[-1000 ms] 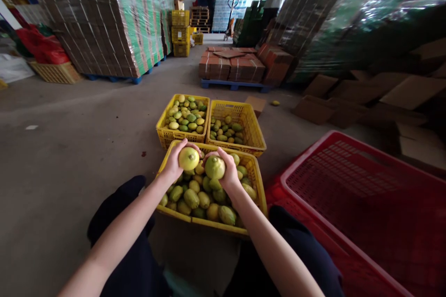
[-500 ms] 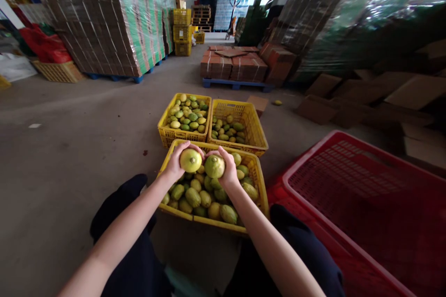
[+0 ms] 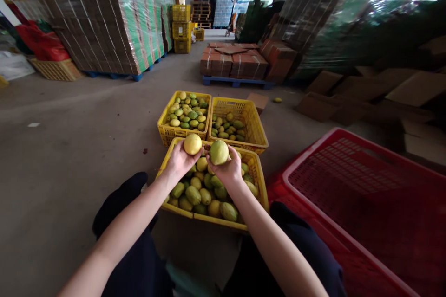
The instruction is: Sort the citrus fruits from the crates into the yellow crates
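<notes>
My left hand (image 3: 181, 161) is closed round a yellow lemon (image 3: 193, 144), palm turned up. Beside it, my right hand (image 3: 228, 167) grips a greener lemon (image 3: 219, 152). Both fruits are held close together above the near yellow crate (image 3: 259, 181), which is full of green and yellow lemons (image 3: 193, 196). Behind that crate stand two more: a left yellow crate (image 3: 167, 137) heaped with smaller-looking lemons (image 3: 192, 114), and a right yellow crate (image 3: 256, 125) with lemons (image 3: 230, 129) low inside it.
A large red crate (image 3: 313, 148) stands close on my right. Further off are a blue pallet (image 3: 237, 81) with brown cartons (image 3: 249, 62), flattened cardboard (image 3: 320, 106) and wrapped stacks (image 3: 139, 18). One loose lemon (image 3: 278, 100) lies on the floor.
Both lemons have been turned in my hands, their nippled ends no longer facing me. My hands have rolled palm-up, and the lemons sit slightly higher.
</notes>
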Available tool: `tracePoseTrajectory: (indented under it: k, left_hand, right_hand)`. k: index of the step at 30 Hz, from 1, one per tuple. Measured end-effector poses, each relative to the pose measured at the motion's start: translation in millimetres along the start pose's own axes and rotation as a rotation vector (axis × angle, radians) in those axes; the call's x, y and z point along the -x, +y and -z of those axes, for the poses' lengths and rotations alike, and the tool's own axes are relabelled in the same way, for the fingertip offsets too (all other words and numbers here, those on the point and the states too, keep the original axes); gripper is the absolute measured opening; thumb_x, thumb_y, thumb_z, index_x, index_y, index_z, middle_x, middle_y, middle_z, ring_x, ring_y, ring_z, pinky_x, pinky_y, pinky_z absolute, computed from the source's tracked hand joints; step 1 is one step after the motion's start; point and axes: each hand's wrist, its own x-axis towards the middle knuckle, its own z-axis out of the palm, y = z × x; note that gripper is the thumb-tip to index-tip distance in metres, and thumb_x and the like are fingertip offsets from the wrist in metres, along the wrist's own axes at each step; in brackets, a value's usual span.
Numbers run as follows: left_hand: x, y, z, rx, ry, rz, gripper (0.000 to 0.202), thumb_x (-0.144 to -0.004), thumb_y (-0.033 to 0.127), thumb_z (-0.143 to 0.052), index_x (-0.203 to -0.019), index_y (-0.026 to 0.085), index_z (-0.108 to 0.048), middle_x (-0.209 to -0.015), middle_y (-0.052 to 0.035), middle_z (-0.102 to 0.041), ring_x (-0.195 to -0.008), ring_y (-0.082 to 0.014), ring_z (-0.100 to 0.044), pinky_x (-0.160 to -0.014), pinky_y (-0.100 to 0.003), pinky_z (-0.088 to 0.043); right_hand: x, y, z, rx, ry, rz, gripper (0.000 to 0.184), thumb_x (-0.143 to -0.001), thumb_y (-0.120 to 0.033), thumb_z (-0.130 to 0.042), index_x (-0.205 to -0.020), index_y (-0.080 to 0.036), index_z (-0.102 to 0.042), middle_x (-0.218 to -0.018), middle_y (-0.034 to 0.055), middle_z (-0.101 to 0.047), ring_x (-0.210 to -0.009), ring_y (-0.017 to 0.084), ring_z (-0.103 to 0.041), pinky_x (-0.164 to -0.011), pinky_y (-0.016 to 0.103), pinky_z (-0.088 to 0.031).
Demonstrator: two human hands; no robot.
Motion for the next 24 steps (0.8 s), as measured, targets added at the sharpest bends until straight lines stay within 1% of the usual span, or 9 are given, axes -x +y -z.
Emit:
tracePoseTrajectory:
  k: [3,7,9,11,13,15,19,22,24]
  left_hand:
    - [3.6,-2.4,-3.1,-0.019,-0.031,0.105,0.039,-0.101,0.038,-0.036,-0.113,0.012,-0.062,-0.084,-0.0106,-0.072,-0.073,-0.018,-0.071,-0.056,-0.022,-0.058]
    - [4.4,-5.2,-1.0,-0.025,-0.073,0.029,0.036,-0.098,0.036,-0.039,-0.11,0.013,-0.064,-0.082,-0.0096,-0.073,-0.068,-0.0197,-0.07,-0.061,-0.029,-0.06]
    - [4.5,-7.7,1.2,0.013,-0.052,-0.008,0.031,-0.095,0.033,-0.044,-0.108,0.016,-0.066,-0.081,-0.0075,-0.074,-0.073,-0.0208,-0.071,-0.071,-0.033,-0.06]
    - [5.4,-11.3,2.9,0.026,0.038,-0.029,0.026,-0.092,0.028,-0.047,-0.107,0.02,-0.068,-0.077,-0.0044,-0.074,-0.075,-0.0206,-0.072,-0.077,-0.033,-0.059]
    - [6.9,-15.4,3.7,-0.001,0.125,-0.057,0.023,-0.09,0.022,-0.049,-0.102,0.022,-0.069,-0.074,-0.0022,-0.074,-0.073,-0.0196,-0.072,-0.076,-0.031,-0.058]
    - [7.4,-19.1,4.0,-0.033,0.144,-0.084,0.024,-0.087,0.018,-0.05,-0.099,0.022,-0.069,-0.075,-0.0018,-0.074,-0.069,-0.0182,-0.07,-0.07,-0.028,-0.057]
    - [2.4,-23.8,7.5,-0.063,0.121,-0.093,0.023,-0.083,0.017,-0.051,-0.096,0.019,-0.07,-0.077,-0.0022,-0.073,-0.068,-0.0172,-0.069,-0.066,-0.026,-0.055]
    - [-0.1,-27.5,17.7,-0.106,0.057,-0.134,0.019,-0.084,0.024,-0.054,-0.094,0.019,-0.069,-0.077,-0.0031,-0.071,-0.081,-0.0206,-0.071,-0.075,-0.029,-0.057]
    - [2.6,-30.8,28.7,-0.144,-0.027,-0.191,0.019,-0.083,0.028,-0.059,-0.099,0.021,-0.068,-0.084,-0.0037,-0.072,-0.093,-0.0224,-0.071,-0.083,-0.031,-0.056]
  right_hand:
    - [-0.8,0.2,-1.5,0.034,-0.022,-0.05,0.026,-0.089,-0.04,-0.05,-0.091,-0.019,-0.065,-0.069,0.0046,-0.071,-0.052,0.016,-0.062,-0.038,0.021,-0.045]
    - [-4.9,4.9,1.6,0.156,-0.017,-0.023,0.028,-0.087,-0.046,-0.056,-0.091,-0.02,-0.066,-0.069,0.0016,-0.07,-0.051,0.014,-0.06,-0.035,0.02,-0.041]
    - [-8.0,9.2,4.5,0.303,-0.012,0.129,0.028,-0.083,-0.047,-0.064,-0.096,-0.023,-0.067,-0.079,0.0002,-0.072,-0.062,0.015,-0.065,-0.046,0.022,-0.05]
    - [-11.6,13.9,7.8,0.524,-0.044,0.364,0.035,-0.077,-0.047,-0.071,-0.105,-0.026,-0.067,-0.095,-0.0005,-0.072,-0.084,0.017,-0.068,-0.068,0.027,-0.058]
    - [-15.4,18.2,11.9,0.777,-0.099,0.564,0.045,-0.074,-0.049,-0.074,-0.113,-0.028,-0.067,-0.111,0.0004,-0.069,-0.108,0.021,-0.063,-0.094,0.034,-0.054]
    - [-19.1,22.3,17.2,1.012,-0.151,0.66,0.053,-0.075,-0.055,-0.071,-0.12,-0.027,-0.066,-0.122,0.0035,-0.064,-0.122,0.024,-0.056,-0.11,0.041,-0.043]
    - [-21.4,30.7,27.8,1.374,-0.214,0.703,0.071,-0.073,-0.064,-0.069,-0.132,-0.027,-0.06,-0.137,0.0109,-0.051,-0.137,0.034,-0.041,-0.117,0.053,-0.033]
    - [-15.2,36.8,30.2,1.561,-0.245,0.8,0.078,-0.064,-0.067,-0.076,-0.127,-0.024,-0.063,-0.144,0.0153,-0.045,-0.143,0.041,-0.031,-0.114,0.059,-0.033]
    - [-8.4,40.8,28.4,1.644,-0.273,0.923,0.075,-0.064,-0.067,-0.077,-0.122,-0.022,-0.064,-0.144,0.0174,-0.047,-0.141,0.042,-0.035,-0.111,0.061,-0.035]
